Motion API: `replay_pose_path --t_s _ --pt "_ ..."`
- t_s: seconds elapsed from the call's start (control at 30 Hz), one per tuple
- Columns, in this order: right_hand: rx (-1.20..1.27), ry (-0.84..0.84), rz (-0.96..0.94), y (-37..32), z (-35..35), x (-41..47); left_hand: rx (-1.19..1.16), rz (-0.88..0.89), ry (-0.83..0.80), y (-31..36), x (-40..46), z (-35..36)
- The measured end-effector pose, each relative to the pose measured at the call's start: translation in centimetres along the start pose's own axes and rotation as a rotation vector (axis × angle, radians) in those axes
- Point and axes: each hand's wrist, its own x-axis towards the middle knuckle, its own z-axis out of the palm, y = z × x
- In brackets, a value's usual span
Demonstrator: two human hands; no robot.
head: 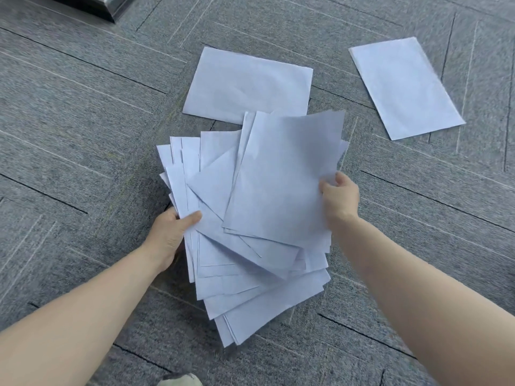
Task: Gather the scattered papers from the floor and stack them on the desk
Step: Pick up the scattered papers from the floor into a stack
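A messy, fanned bundle of white papers (245, 263) hangs just above the grey carpet in the middle of the view. My left hand (170, 235) grips its left edge, thumb on top. My right hand (338, 195) pinches the right edge of the top sheet (281, 176), which lies on the bundle. Two more white sheets lie flat on the floor beyond: one (248, 84) straight ahead, partly covered by the bundle's far edge, and another (404, 84) off to the right. The desk is not in view.
Grey carpet tiles (83, 135) with thin line patterns cover the floor all around. A dark metal furniture base (106, 6) sits at the top left corner. The tip of a shoe (181, 380) shows at the bottom edge.
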Motion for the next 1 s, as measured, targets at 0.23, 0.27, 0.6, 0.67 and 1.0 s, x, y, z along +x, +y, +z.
replay_pose_path --t_s 0.23,0.27,0.6,0.67,1.0 --pt "-0.062 0.121 -0.128 -0.6 -1.4 3.0 -0.003 -0.066 0.031 0.3 0.2 0.1" --pt "-0.079 0.09 -0.133 -0.8 -1.5 3.2 -0.026 -0.078 0.029 0.5 0.2 0.2" --pt "-0.234 -0.269 -0.201 -1.6 2.4 1.0 0.01 -0.081 -0.007 1.9 0.6 1.1" --pt "-0.292 -0.34 -0.227 -1.9 3.5 0.3 0.056 -0.076 -0.007 1.9 0.6 1.3" --pt "-0.508 0.012 -0.335 -4.5 0.2 7.3 0.148 -0.135 0.032 1.9 1.0 1.5"
